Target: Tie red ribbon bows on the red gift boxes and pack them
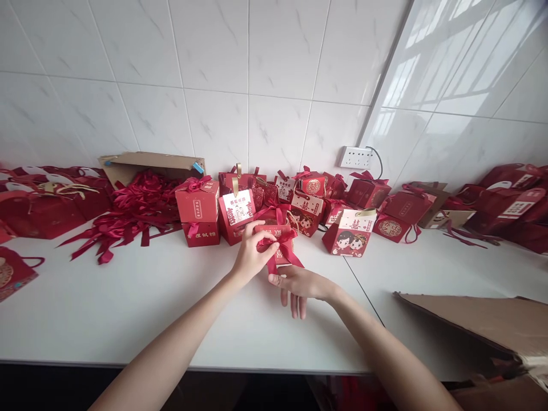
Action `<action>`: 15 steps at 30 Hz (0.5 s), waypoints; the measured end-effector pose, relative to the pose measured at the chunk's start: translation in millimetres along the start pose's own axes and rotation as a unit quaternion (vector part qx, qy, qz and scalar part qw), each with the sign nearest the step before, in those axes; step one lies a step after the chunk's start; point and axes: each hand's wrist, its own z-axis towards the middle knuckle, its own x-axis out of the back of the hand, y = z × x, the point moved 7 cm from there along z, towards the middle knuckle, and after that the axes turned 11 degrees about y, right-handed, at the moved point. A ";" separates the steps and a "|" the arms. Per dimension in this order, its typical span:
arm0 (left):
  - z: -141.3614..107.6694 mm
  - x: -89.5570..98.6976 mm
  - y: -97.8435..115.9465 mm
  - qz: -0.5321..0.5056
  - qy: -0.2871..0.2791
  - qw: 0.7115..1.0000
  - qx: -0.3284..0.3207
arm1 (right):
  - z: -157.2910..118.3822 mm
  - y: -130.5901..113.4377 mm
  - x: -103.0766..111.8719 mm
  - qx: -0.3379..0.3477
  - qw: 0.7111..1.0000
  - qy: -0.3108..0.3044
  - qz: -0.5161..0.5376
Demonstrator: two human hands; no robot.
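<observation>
A small red gift box (284, 258) with a red ribbon bow (282, 244) on it stands in front of me on the white table. My left hand (256, 249) is at its upper left, with thumb and index finger pinched on the bow. Below the bow, my right hand (295, 285) holds a hanging ribbon tail (271, 267) between thumb and index finger, its other fingers hanging down. Right behind the box are more red boxes, one with a cartoon couple (306, 214).
A cardboard box spills red ribbons (145, 200) at the back left. Several red gift boxes line the tiled wall, one (350, 234) standing forward at right. An open carton (479, 319) is at the right front. A power strip (356, 157) hangs on the wall.
</observation>
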 end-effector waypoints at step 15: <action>-1.3 0.4 2.4 0.000 -0.003 1.000 0.009 | 13.8 -4.9 -25.8 0.080 0.987 -0.048 0.127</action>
